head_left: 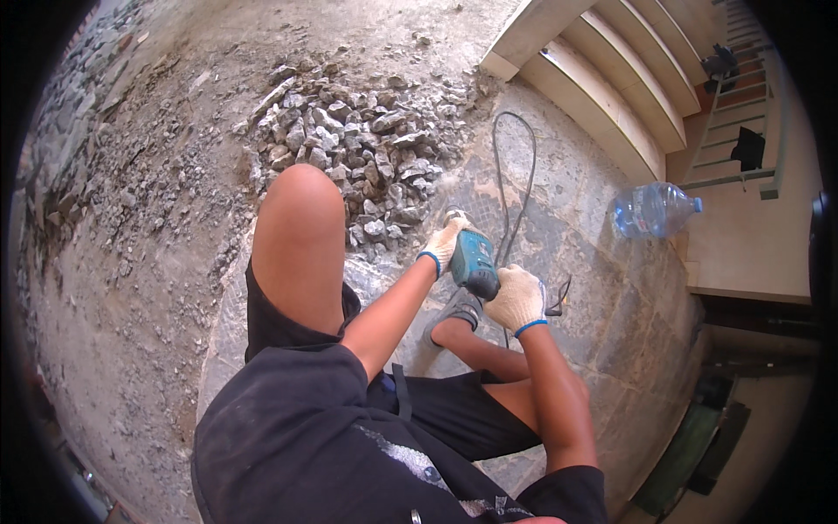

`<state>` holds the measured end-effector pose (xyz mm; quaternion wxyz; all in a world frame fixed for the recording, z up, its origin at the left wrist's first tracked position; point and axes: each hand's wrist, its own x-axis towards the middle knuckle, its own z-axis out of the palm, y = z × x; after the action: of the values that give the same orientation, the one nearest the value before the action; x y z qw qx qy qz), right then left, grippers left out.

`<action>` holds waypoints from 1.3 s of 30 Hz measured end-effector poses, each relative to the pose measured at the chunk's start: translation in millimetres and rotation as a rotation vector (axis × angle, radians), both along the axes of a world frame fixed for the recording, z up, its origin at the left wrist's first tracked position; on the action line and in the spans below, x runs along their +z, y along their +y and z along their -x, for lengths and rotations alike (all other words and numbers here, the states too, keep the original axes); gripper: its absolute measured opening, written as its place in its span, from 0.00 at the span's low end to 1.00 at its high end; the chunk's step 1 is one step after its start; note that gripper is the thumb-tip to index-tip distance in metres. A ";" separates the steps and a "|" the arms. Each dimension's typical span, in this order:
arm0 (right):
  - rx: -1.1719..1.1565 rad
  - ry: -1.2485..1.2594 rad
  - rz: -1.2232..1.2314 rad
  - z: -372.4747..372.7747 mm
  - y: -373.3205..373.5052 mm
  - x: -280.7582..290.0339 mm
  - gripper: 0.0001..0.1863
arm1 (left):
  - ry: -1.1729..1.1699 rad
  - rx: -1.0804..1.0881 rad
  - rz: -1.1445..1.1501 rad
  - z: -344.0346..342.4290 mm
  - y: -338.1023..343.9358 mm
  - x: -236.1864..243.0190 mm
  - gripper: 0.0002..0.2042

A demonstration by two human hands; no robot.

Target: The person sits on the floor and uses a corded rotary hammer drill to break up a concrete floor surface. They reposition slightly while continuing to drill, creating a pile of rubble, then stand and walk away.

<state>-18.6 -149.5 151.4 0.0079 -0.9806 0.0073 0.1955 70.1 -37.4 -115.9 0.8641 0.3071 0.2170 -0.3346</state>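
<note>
A teal and black corded power drill is held low over the stone paving, its front end pointing away toward the rubble. My left hand, in a white knit glove with a blue cuff, wraps round its front part. My right hand, gloved the same way, grips its rear end. Both hands are closed on the tool. The bit and the spot it meets are hard to make out, with pale dust about them. A dark power cord loops out ahead of the tool across the paving.
Broken grey stones lie heaped just ahead and left, with loose gravel beyond. Pale steps rise at the upper right. A large clear blue water bottle lies on its side near a green metal ladder-like frame.
</note>
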 end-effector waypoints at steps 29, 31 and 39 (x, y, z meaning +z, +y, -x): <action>-0.048 0.124 -0.003 -22.4 -16.1 -24.6 0.22 | -0.013 -0.048 -0.075 -14.6 -5.0 2.2 0.33; -0.004 0.126 0.014 -21.8 -18.6 -29.0 0.21 | -0.038 -0.080 0.108 -13.3 0.0 8.4 0.33; 0.042 0.104 0.012 -17.4 -45.6 -33.0 0.20 | 0.097 -0.039 0.050 -9.9 -23.8 0.9 0.29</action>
<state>-1.2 -195.1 118.4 -0.0024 -0.9691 -0.0117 0.2464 80.0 -61.2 -115.0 0.8532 0.2728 0.2443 -0.3714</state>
